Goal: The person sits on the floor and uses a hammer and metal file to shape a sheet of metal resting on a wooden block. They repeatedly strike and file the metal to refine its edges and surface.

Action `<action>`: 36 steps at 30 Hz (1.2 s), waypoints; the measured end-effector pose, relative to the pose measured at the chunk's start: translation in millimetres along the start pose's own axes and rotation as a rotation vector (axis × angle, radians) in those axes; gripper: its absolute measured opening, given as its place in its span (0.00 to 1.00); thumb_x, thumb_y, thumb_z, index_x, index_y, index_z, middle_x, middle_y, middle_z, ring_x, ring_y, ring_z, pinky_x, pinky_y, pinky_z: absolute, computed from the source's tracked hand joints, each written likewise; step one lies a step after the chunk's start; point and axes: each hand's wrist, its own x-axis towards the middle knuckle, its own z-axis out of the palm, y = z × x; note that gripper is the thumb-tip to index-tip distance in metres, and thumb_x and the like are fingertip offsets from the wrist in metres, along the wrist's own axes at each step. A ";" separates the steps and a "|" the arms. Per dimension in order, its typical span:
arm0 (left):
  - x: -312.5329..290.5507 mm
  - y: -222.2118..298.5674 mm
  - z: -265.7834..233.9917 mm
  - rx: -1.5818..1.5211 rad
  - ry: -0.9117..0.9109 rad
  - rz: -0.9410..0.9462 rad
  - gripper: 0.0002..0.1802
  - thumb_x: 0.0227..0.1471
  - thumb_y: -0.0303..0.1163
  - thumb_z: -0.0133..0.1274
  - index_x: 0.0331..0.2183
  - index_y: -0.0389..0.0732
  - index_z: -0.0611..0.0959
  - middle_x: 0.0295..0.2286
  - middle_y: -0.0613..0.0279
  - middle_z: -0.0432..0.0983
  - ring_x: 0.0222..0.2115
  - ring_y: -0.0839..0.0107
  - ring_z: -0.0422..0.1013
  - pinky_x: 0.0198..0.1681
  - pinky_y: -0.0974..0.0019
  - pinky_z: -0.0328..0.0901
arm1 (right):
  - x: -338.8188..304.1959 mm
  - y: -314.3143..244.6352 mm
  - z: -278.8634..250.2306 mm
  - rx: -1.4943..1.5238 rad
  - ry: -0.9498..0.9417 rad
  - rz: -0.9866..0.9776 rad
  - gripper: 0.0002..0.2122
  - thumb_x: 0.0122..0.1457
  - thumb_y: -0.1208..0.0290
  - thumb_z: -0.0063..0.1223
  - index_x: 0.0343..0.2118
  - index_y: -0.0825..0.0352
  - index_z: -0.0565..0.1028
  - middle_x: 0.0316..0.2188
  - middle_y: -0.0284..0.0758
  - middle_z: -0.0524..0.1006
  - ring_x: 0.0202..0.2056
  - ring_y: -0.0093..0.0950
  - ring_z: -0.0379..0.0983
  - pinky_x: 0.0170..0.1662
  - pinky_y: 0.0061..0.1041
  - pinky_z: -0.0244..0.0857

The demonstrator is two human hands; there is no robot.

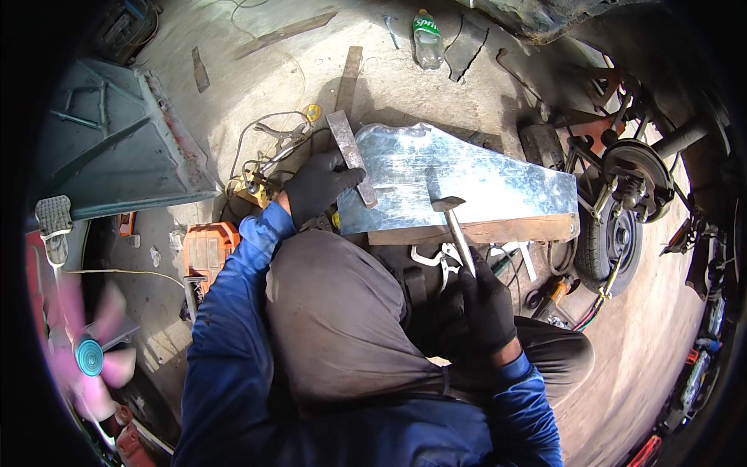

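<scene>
My left hand (315,188), in a black glove, is closed round a flat steel bar (345,138). The bar lies slanted across the left end of a shiny sheet of metal (482,175). In my gloved right hand (489,307) is a hammer (459,229), gripped by its handle. The hammer's head is over the sheet's near edge; whether it touches cannot be told. Along that edge runs a wooden board (498,231). Locking pliers (441,258) show below the board, between my knee and right hand.
A blue-grey metal panel (109,148) and an orange case (208,251) are at left, beside a spinning pink fan (89,356). Cables and tools (257,175) lie beyond my left hand. At right are a wheel (611,245), a brake hub (638,173) and a grinder (554,297). A bottle (427,40) stands far off.
</scene>
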 end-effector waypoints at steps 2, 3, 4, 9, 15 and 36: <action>-3.2 4.8 -1.6 0.088 0.047 -0.026 0.22 0.66 0.41 0.64 0.50 0.31 0.87 0.43 0.48 0.88 0.43 0.63 0.82 0.51 0.60 0.73 | 4.1 1.2 0.1 -0.237 0.028 -0.284 0.20 0.70 0.68 0.55 0.62 0.67 0.76 0.61 0.52 0.78 0.49 0.53 0.83 0.49 0.42 0.80; -4.9 7.1 -2.0 0.131 0.077 -0.012 0.23 0.65 0.42 0.64 0.49 0.31 0.87 0.43 0.47 0.88 0.43 0.61 0.83 0.51 0.59 0.73 | 5.0 2.0 -1.4 -0.207 0.003 -0.232 0.20 0.68 0.68 0.56 0.61 0.67 0.77 0.63 0.53 0.76 0.49 0.54 0.83 0.49 0.44 0.81; -6.2 9.4 -1.2 0.176 0.125 0.002 0.23 0.65 0.42 0.64 0.49 0.31 0.87 0.42 0.45 0.88 0.42 0.58 0.83 0.50 0.58 0.74 | 5.3 2.6 -2.4 -0.202 0.000 -0.216 0.20 0.67 0.68 0.57 0.61 0.67 0.76 0.64 0.53 0.75 0.49 0.55 0.83 0.48 0.44 0.81; -10.2 19.0 11.5 0.108 0.173 0.183 0.22 0.64 0.43 0.65 0.47 0.31 0.87 0.41 0.42 0.87 0.42 0.50 0.84 0.47 0.51 0.74 | 1.4 5.1 -8.6 -0.201 -0.061 -0.287 0.25 0.60 0.67 0.62 0.60 0.69 0.76 0.60 0.55 0.77 0.48 0.54 0.84 0.46 0.46 0.82; -2.1 12.3 33.8 0.179 0.182 0.313 0.22 0.67 0.43 0.63 0.51 0.34 0.86 0.42 0.38 0.85 0.44 0.41 0.81 0.47 0.48 0.74 | 4.3 -1.0 -11.6 -0.012 -0.071 -0.191 0.22 0.71 0.67 0.56 0.64 0.71 0.75 0.50 0.54 0.82 0.44 0.50 0.85 0.44 0.42 0.80; -1.7 14.6 59.1 0.396 0.184 0.216 0.29 0.72 0.50 0.55 0.58 0.36 0.83 0.50 0.39 0.83 0.52 0.38 0.79 0.57 0.44 0.73 | -24.2 -110.3 -81.4 0.088 0.118 -0.320 0.23 0.79 0.65 0.53 0.72 0.68 0.71 0.30 0.30 0.79 0.26 0.16 0.67 0.32 0.22 0.65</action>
